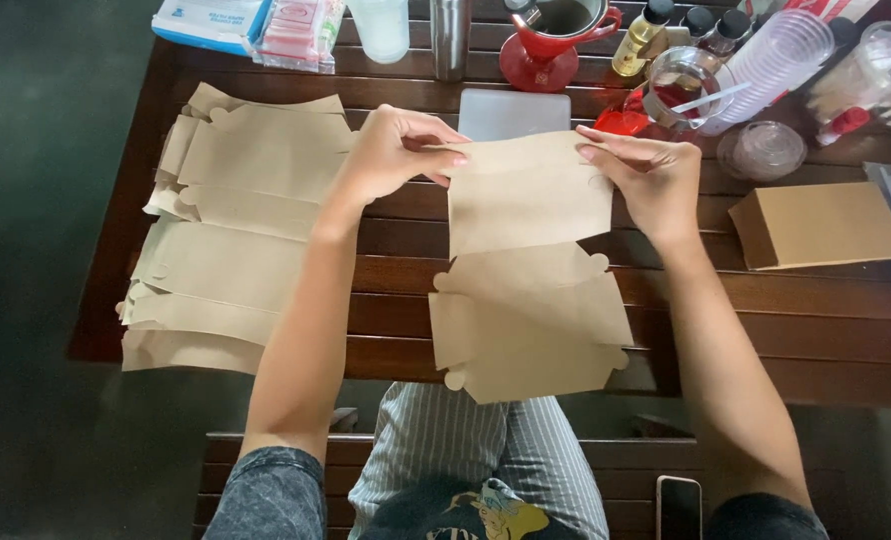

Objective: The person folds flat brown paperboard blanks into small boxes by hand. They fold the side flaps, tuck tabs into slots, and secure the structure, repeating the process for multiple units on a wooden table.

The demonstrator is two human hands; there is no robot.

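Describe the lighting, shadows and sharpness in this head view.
Head view: soft, even light; the left hand, right hand and kraft carton blank are sharp; faint shadows lie on the wooden table; the floor at left is dark; clear cups show mild glare.

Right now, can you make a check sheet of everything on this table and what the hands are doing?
Surface: dark slatted wooden table, worn.
Job's things: flat brown cardboard box blank, top edge lifted; stack of flat blanks at the left; one folded brown box at the right.
Clutter: red cup on saucer, small bottles, clear plastic cups, round lid, white lid, metal tumbler.
Grippers: left hand and right hand pinch the blank's top corners.
Cables: nothing seen.
Surroundings: bench with phone; dark floor.
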